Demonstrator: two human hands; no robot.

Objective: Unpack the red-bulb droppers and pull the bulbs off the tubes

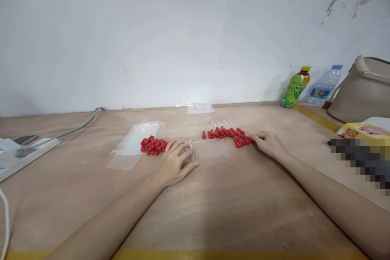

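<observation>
On the wooden table (pixel 213 211), my left hand (pixel 176 162) lies with fingers curled over the left end of a row of clear glass tubes (pixel 213 152). A heap of loose red rubber bulbs (pixel 153 145) sits just left of that hand. My right hand (pixel 266 143) rests at the right end of a row of droppers with red bulbs fitted (pixel 227 132), its fingertips touching the nearest ones. Whether either hand actually grips a piece is hard to tell.
Clear plastic bags (pixel 137 140) lie left of the bulbs, another bag (pixel 200 108) by the wall. A green bottle (pixel 295 87), a water bottle (pixel 324 85) and a beige bag (pixel 362 89) stand at the back right. A power strip (pixel 29 152) with cable lies at left.
</observation>
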